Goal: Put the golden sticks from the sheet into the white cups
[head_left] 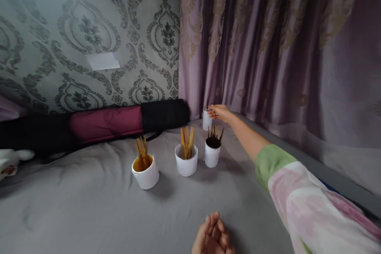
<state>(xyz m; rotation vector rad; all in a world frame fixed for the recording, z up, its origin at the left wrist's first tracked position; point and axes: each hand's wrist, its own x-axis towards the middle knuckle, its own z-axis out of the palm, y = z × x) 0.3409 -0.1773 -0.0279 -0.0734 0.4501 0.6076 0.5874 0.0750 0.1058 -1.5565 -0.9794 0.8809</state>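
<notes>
My right hand [219,112] stretches out to the rearmost white cup [207,122], its fingers closed against the upper right side near the rim. Thin dark stick tips just show above that rim. Nearer stands a white cup with a dark inside [212,157], holding several dark-tipped sticks [214,131]. To its left, a wider white pot [186,166] holds several tan sticks [187,143]. Another white pot with a yellow inside [146,176] leans slightly and holds yellowish sticks [143,152]. Low in the view, my left hand [212,235] rests palm up, loosely cupped, with nothing visible in it.
A grey sheet [89,210] covers the surface under the pots. Along the patterned wall lies a long black and maroon padded bag [107,124]. Purple curtains [253,47] hang behind the rearmost cup. A white object [12,162] sits at the left edge.
</notes>
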